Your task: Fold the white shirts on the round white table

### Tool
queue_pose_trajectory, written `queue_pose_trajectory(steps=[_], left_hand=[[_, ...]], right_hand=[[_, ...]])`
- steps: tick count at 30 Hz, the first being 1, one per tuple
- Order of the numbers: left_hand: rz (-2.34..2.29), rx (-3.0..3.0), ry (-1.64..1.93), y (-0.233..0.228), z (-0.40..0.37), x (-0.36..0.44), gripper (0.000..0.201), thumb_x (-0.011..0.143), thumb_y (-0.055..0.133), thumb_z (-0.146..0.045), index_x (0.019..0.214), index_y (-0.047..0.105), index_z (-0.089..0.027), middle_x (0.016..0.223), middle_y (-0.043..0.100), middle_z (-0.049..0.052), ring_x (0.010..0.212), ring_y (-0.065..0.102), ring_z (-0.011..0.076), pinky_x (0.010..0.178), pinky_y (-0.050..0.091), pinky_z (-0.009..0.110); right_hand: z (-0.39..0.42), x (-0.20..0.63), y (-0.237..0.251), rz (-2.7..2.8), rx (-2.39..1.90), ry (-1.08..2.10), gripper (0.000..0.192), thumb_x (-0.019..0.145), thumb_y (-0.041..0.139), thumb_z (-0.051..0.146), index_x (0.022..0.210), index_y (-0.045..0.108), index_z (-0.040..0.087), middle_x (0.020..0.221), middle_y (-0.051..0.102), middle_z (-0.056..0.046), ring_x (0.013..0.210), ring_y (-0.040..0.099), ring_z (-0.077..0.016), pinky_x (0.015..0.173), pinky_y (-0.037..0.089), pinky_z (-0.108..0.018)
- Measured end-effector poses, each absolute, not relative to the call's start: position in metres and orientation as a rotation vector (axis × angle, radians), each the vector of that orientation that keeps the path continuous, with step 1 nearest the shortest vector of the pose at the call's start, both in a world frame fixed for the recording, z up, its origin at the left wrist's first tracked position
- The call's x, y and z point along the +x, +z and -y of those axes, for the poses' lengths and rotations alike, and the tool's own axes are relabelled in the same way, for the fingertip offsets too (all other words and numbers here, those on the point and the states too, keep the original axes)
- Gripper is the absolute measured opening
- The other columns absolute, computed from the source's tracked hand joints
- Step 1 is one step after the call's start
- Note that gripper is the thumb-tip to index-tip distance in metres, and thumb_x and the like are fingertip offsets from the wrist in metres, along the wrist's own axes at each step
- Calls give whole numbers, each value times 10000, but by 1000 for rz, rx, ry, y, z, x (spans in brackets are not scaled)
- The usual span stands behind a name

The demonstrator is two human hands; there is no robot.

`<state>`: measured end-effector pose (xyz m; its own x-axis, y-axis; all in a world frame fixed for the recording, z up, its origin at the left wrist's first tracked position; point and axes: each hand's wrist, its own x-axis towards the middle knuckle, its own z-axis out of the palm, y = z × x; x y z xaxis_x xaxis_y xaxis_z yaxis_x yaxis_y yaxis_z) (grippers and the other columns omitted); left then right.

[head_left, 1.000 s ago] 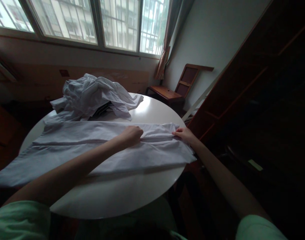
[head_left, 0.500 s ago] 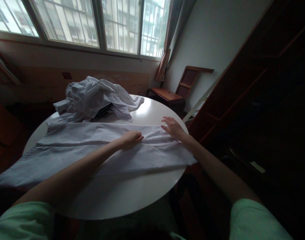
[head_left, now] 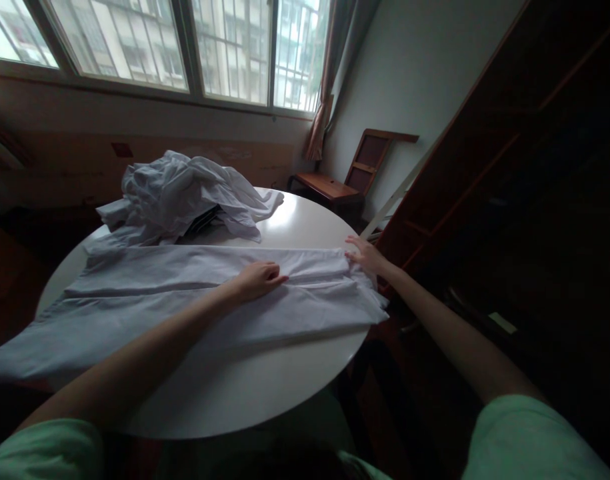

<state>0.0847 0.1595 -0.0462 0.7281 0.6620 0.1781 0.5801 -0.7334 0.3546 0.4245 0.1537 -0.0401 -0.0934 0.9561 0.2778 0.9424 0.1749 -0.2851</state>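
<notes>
A long white garment (head_left: pixel 149 293) lies spread across the round white table (head_left: pixel 245 387), folded lengthwise with a seam down its middle. My left hand (head_left: pixel 257 279) rests flat on the garment near its middle, fingers pointing right. My right hand (head_left: pixel 365 255) is at the garment's right end by the table's edge, fingers on the cloth's corner. Whether it pinches the cloth I cannot tell.
A crumpled heap of white clothes (head_left: pixel 185 193) sits at the table's far side with a dark object under it. A wooden chair (head_left: pixel 349 177) stands in the far corner. A dark wooden cabinet (head_left: pixel 509 187) rises close on the right. Windows run along the back wall.
My right hand moved from the cloth's top surface out to its right end at the table's edge. My left hand stayed pressed near the middle.
</notes>
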Motion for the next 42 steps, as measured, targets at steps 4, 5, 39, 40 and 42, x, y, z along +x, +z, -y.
queue_pose_trajectory(steps=[4, 5, 39, 40, 42], left_hand=[[-865, 2609, 267, -37, -159, 78, 402, 786, 473, -540, 684, 539, -157, 630, 510, -4, 563, 400, 112, 532, 260, 230], [-844, 2585, 246, -34, -159, 76, 398, 777, 485, -538, 685, 538, -156, 623, 505, -8, 566, 400, 109, 535, 265, 226], [-934, 2364, 318, -43, -176, 66, 384, 743, 498, -516, 724, 581, -142, 567, 440, -35, 551, 374, 94, 517, 273, 197], [-943, 2364, 310, -42, -175, 66, 391, 741, 497, -524, 712, 576, -143, 567, 442, -33, 551, 373, 96, 515, 268, 198], [-962, 2349, 293, -38, -173, 64, 405, 745, 493, -541, 678, 548, -146, 573, 443, -30, 557, 368, 96, 511, 255, 201]], right_hand=[[-117, 418, -17, 2040, -1719, 400, 424, 789, 498, 505, 901, 667, 133, 901, 665, -95, 857, 600, -227, 770, 449, -331], [-107, 413, -14, 2086, -1721, 554, 418, 770, 518, 518, 860, 671, 139, 835, 663, -70, 784, 596, -203, 714, 445, -300], [-16, 405, -49, 1644, -1801, 610, 340, 760, 469, 520, 748, 543, 188, 677, 600, -21, 627, 538, -166, 553, 386, -245], [-18, 405, -49, 1677, -1824, 605, 338, 758, 465, 513, 721, 541, 186, 658, 589, -19, 615, 532, -163, 545, 375, -243], [-19, 403, -50, 1726, -1895, 527, 327, 773, 447, 491, 674, 521, 188, 626, 573, -20, 597, 531, -162, 538, 354, -242]])
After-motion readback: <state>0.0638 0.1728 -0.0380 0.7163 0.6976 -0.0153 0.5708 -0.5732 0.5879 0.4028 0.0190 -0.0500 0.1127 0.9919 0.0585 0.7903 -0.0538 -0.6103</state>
